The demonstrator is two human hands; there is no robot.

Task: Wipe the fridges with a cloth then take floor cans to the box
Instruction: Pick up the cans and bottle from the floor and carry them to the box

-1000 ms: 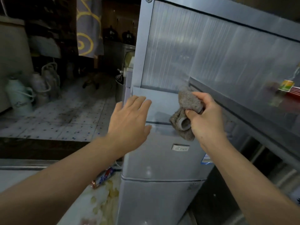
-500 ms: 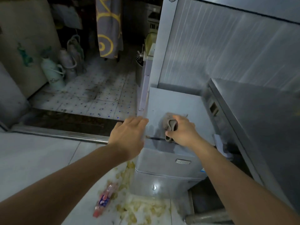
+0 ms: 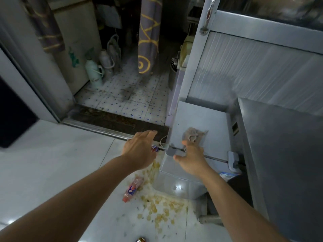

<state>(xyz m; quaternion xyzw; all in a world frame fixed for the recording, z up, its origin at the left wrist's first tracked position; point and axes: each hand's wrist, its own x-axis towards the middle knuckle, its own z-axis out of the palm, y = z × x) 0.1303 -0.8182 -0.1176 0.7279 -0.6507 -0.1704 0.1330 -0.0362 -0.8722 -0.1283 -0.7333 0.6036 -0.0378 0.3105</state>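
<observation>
A crumpled grey-brown cloth (image 3: 194, 135) lies on the flat top of the small silver fridge (image 3: 201, 117). My right hand (image 3: 191, 155) is at the fridge's front edge with its fingers spread, and the fingertips just reach the cloth's near edge. My left hand (image 3: 140, 149) hovers with relaxed fingers left of the fridge, holding nothing. A red-and-white can (image 3: 133, 189) lies on its side on the floor below. A second small can (image 3: 154, 148) peeks out beside my left hand. The rim of a third can (image 3: 142, 239) shows at the bottom edge.
A larger steel fridge (image 3: 283, 154) stands at the right, and a tall cooler (image 3: 253, 70) rises behind. Yellow crumbs (image 3: 157, 208) litter the white floor by the small fridge. A metal threshold (image 3: 97, 127) leads to a tiled room with thermos flasks (image 3: 93, 72) and a curtain (image 3: 148, 37).
My right hand carried the cloth down onto the small fridge's top and let go of it. The view tilted down to the floor. My left hand drifted left, off the fridge.
</observation>
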